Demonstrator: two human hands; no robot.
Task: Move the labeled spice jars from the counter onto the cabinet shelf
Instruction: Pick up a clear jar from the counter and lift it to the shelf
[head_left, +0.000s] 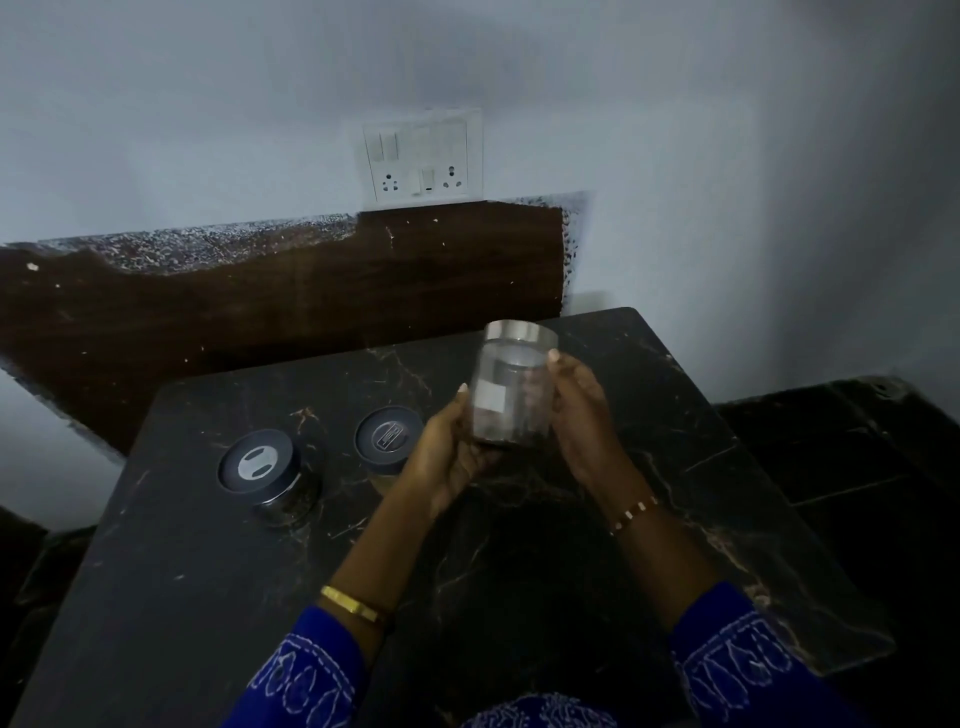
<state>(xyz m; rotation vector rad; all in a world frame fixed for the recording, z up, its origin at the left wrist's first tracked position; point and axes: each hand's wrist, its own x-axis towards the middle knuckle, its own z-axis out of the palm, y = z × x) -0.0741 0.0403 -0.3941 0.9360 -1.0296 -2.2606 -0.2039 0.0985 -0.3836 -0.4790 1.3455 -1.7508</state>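
Both hands hold the jar nearly upright, lid up.

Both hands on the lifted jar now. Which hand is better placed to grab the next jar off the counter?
Left. The left hand is right beside the two jars on the counter, nearest the dark-lidded jar. The right hand would have to cross the held jar.

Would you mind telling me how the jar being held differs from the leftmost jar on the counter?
The held jar is lifted above the counter between the left hand and right hand; the leftmost jar stands on it untouched. The held jar shows a white label and a silver lid band; the leftmost shows its dark lid top. Both are clear and lidded.
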